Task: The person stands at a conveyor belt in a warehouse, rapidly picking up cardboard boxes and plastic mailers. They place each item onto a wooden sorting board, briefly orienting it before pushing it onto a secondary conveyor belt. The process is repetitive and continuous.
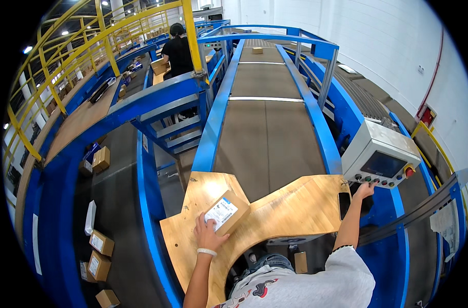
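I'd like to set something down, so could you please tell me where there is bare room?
The wooden table is bare between the carton at the left hand and the black phone; so is the belt ahead, up to the small far box. The left-hand belt's near end is crowded with several parcels.

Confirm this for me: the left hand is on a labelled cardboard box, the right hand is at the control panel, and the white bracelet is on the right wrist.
Wrong wrist: the head view shows the white bracelet on the left one. The rest stands: left hand on the labelled cardboard box, right hand at the control panel.
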Demonstrator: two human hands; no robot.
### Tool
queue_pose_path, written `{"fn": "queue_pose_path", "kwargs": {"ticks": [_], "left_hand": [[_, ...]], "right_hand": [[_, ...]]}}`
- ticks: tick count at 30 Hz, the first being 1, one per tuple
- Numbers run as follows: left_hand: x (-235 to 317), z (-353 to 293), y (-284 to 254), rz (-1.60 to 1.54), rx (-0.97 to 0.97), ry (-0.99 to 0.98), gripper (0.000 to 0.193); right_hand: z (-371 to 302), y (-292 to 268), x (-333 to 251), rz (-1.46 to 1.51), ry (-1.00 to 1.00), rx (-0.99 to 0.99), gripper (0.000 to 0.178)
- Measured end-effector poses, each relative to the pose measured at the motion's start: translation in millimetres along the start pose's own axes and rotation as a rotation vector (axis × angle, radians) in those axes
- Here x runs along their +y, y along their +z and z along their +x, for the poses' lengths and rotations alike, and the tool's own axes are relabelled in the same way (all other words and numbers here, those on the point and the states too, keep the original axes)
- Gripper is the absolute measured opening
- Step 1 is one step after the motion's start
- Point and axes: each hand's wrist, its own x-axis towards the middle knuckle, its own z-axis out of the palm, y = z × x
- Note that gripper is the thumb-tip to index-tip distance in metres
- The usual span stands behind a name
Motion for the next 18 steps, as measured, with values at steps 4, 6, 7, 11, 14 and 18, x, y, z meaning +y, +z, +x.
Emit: {"fn": "queue_pose_path", "kwargs": {"ticks": [4, 6, 7, 11, 14, 18], "left_hand": [[-12, -11, -10, 0.026, 0.046, -0.005, 0.068], [-21, -14, -7, 0.002, 0.076, -0.016, 0.067], [-28, -12, -8, -0.005, 0.085, -0.034, 0.067], [-68, -46, -9, -0.053, 0.201, 0.020, 0.070], [-68, -49, -1, -0.037, 0.219, 0.057, 0.071], [-58, -51, -1, -0.025, 0.218, 0.030, 0.072]], "right_hand": [[32, -12, 13, -0.096, 0.010, 0.040, 0.064], [62, -42, 21, -0.044, 0.035, 0.065, 0.050], [68, -53, 20, 0.190, 0.144, 0.037, 0.041], [63, -57, -11, 0.640, 0.533, -0.124, 0.013], [79, -69, -40, 0.573, 0.487, -0.166, 0.051], [89, -66, -53, 0.515, 0.514, -0.218, 0.091]]}}
